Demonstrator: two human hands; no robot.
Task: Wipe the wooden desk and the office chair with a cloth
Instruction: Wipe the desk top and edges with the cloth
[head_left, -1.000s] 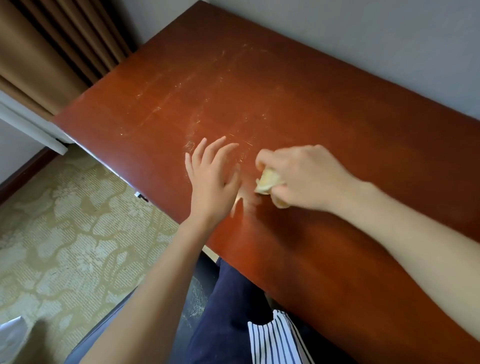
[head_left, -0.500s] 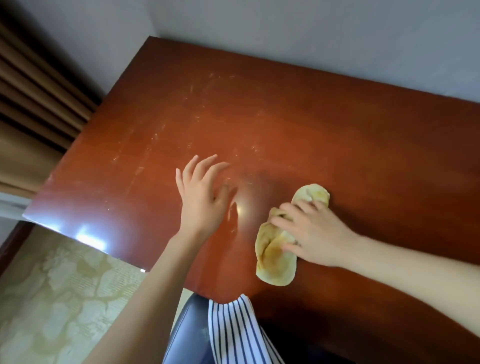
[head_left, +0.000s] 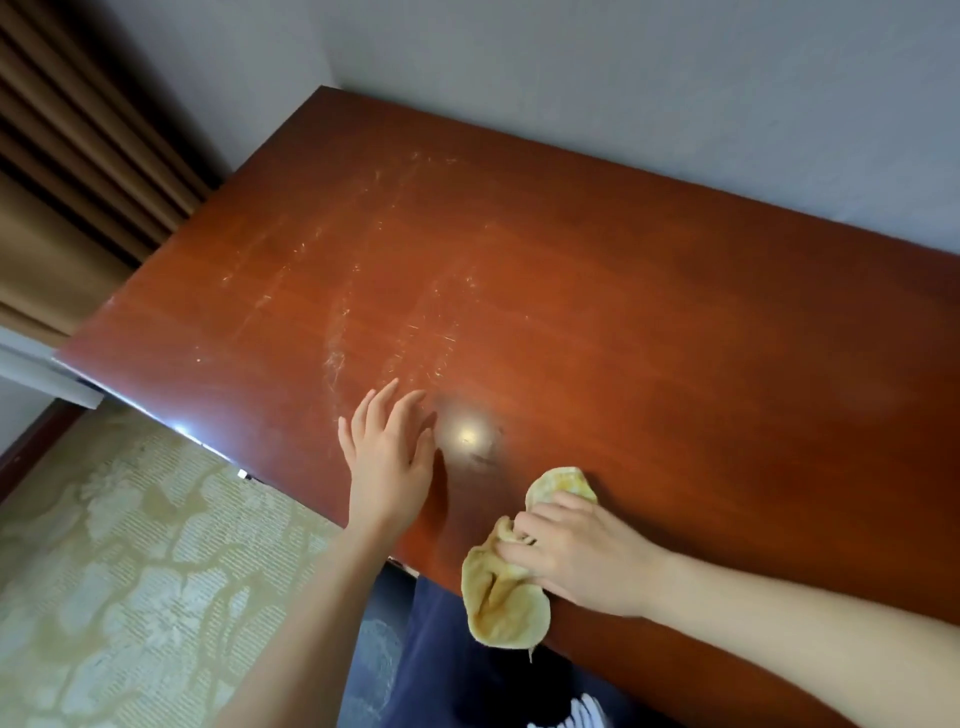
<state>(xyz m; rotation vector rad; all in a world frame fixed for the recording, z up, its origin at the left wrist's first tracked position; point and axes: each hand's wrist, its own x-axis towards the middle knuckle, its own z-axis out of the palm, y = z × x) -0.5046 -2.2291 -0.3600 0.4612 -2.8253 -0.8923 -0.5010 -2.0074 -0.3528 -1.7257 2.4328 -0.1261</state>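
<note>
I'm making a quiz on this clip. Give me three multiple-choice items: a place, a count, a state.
1. Where is the crumpled yellow cloth on the reddish-brown wooden desk? A far corner; B near edge, overhanging; C middle.
2. How many hands are on the cloth? A none; B one; C two.
3. The left hand is: A open, fingers straight; B fist; C pinching the cloth.
Answers: 1B, its end hangs past the edge; 2B, only the right hand holds it; 3A, fingers straight, off the cloth.
</note>
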